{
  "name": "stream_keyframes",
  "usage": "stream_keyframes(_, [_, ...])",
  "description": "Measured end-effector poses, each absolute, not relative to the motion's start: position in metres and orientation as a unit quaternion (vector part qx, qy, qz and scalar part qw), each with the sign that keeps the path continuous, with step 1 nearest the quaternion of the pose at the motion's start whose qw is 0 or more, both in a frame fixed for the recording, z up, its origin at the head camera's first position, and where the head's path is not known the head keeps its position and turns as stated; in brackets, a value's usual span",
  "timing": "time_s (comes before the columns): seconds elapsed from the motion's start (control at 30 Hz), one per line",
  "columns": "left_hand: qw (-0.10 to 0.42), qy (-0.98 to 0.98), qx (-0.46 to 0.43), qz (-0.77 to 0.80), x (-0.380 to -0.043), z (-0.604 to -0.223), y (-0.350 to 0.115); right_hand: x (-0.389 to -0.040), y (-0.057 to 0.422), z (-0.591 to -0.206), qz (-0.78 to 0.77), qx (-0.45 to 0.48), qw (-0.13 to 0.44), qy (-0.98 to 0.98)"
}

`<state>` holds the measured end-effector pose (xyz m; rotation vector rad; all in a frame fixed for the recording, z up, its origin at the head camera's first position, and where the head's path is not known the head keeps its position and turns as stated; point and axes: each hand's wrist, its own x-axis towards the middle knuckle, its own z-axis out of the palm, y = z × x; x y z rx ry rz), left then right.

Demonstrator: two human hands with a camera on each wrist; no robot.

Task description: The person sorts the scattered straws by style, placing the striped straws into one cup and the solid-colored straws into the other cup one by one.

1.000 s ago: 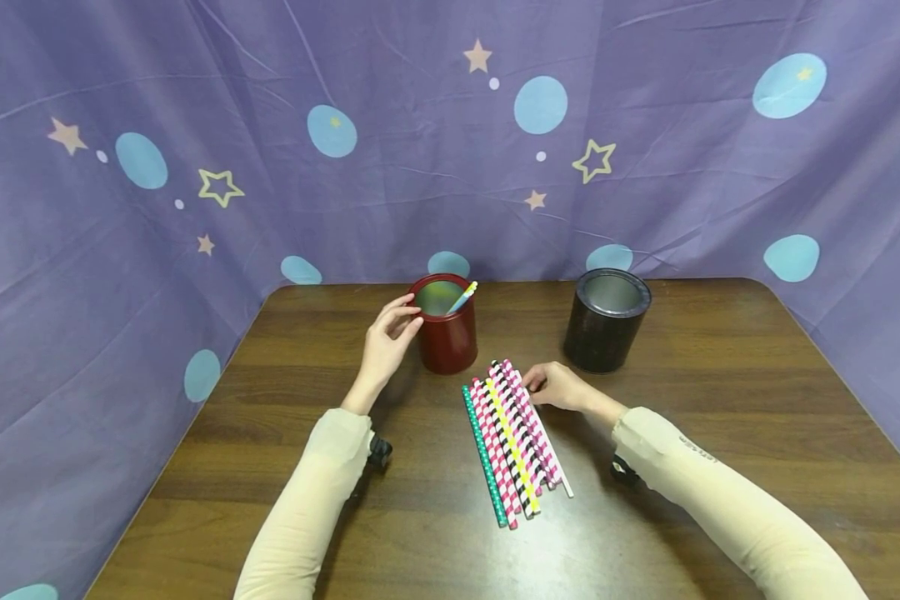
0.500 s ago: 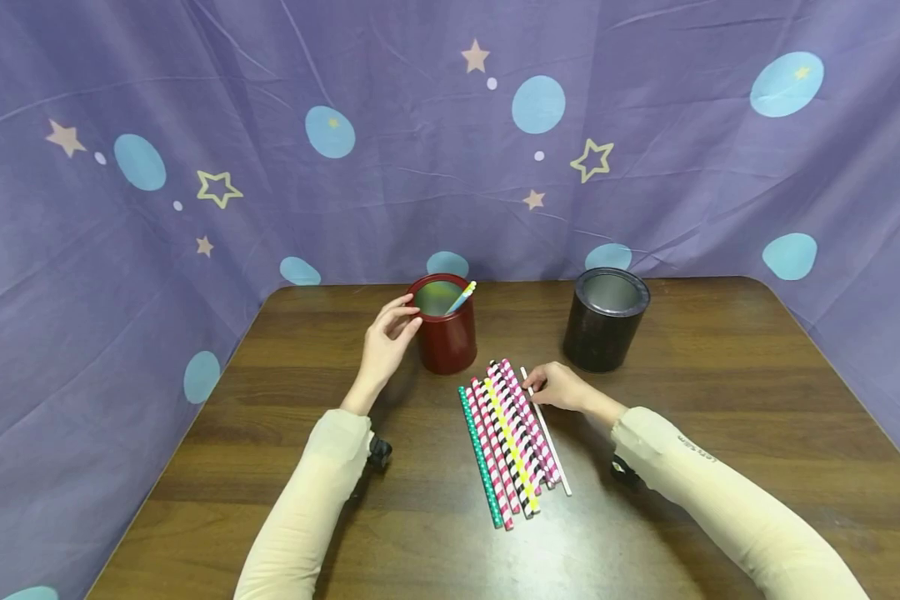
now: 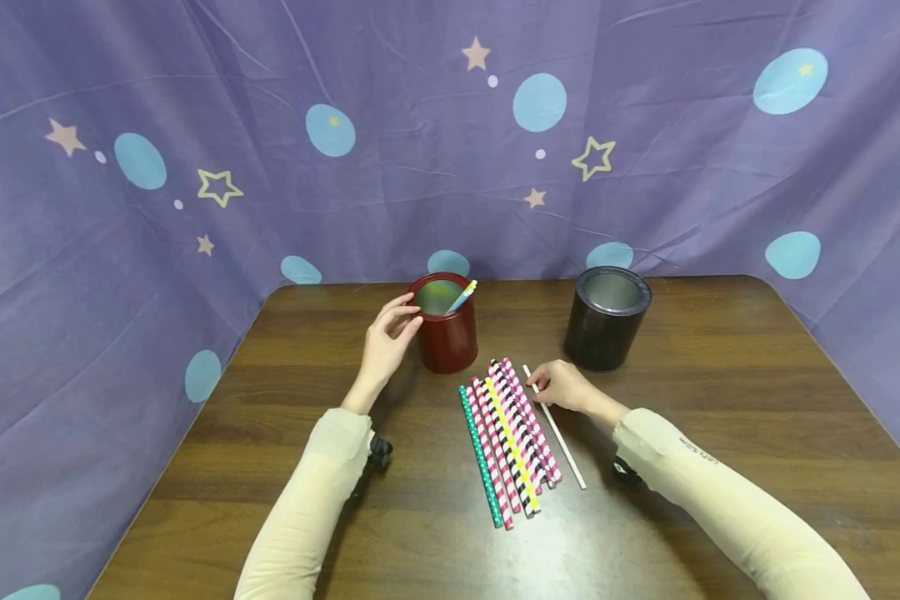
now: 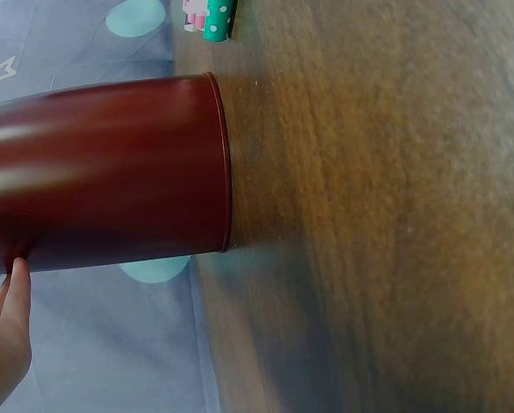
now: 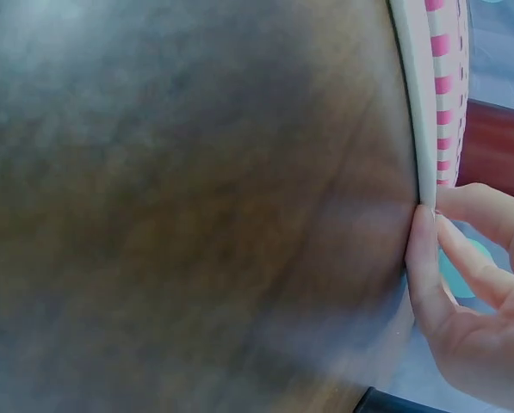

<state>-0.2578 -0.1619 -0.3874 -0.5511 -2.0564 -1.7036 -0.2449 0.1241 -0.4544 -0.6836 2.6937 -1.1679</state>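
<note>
A dark red canister (image 3: 450, 342) stands at the back of the table with a blue-and-yellow straw (image 3: 462, 297) leaning inside it. My left hand (image 3: 387, 343) touches the canister's left side near the rim with fairly straight fingers; the left wrist view shows a digit (image 4: 17, 297) against its wall. My right hand (image 3: 565, 387) pinches a plain white straw (image 3: 564, 446) near its far end, thumb and fingertips meeting on it in the right wrist view. The straw slants along the table, apart from a row of patterned straws (image 3: 506, 442) at its left.
A black canister (image 3: 604, 329) stands at the back right, just behind my right hand. A green dotted straw (image 3: 482, 458) forms the row's left edge. A purple curtain (image 3: 420, 167) hangs behind the wooden table (image 3: 232, 467).
The white straw in my right hand has shifted right, away from the patterned straws, its near end swinging out. The green straw and its neighbour have slid slightly left. My left hand stays put.
</note>
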Motion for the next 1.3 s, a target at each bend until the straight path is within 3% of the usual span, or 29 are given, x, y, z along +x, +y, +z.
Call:
stream_keyframes(0.3, [0.205,-0.736,-0.2,-0.613,-0.259,-0.387,-0.162,-0.242,0.121,-0.452,-0.366,-0.216,0.027,0.905])
stream_keyframes(0.6, [0.204,-0.738,-0.198,-0.612,-0.258,-0.387,-0.162,-0.24,0.118,-0.452,-0.345,-0.189,0.02,0.919])
stream_keyframes(1.3, [0.202,-0.741,-0.195,-0.61,-0.257,-0.387,-0.162,-0.243,0.122,-0.44,-0.451,-0.13,0.022,0.883])
